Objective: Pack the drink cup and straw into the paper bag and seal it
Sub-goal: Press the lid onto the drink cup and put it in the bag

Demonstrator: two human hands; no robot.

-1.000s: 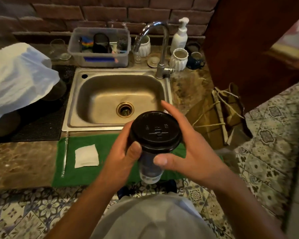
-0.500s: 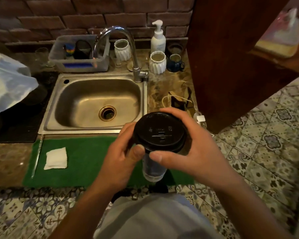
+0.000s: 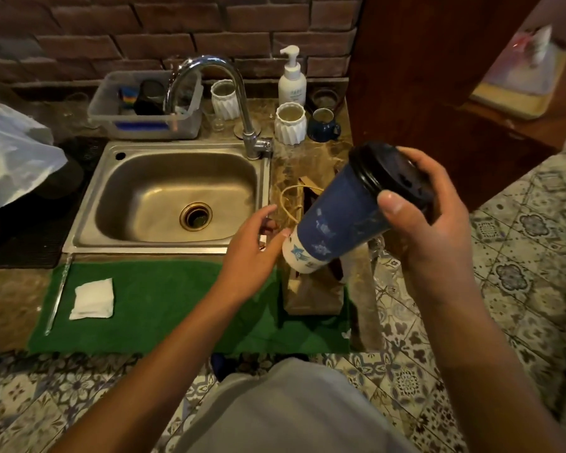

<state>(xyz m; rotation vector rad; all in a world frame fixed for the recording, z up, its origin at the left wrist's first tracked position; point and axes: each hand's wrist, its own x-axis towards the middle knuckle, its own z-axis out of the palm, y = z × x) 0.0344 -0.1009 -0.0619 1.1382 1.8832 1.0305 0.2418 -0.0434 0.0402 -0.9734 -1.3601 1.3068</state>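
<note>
A tall blue drink cup (image 3: 340, 217) with a white base and a black lid (image 3: 386, 174) is held tilted, base down to the left. My right hand (image 3: 435, 233) grips it around the lid end. My left hand (image 3: 252, 253) is just left of the cup's base with its fingers apart, fingertips at the white base. Under the cup a brown paper bag (image 3: 311, 294) lies on the counter, its string handles (image 3: 286, 204) toward the sink; whether its mouth is open is hidden by the cup. A clear straw (image 3: 57, 299) lies along the left edge of the green mat (image 3: 164, 305).
A folded white napkin (image 3: 92, 299) lies on the mat near the straw. The steel sink (image 3: 89, 220) and tap (image 3: 242, 103) are behind. White ribbed cups (image 3: 290, 124), a soap bottle (image 3: 292, 80) and a plastic tub (image 3: 144, 125) line the brick wall. A wooden cabinet (image 3: 438, 76) stands right.
The cup was upright, held by both hands over the mat. Now it is tilted and moved right over the paper bag, in my right hand alone; my left hand has let go.
</note>
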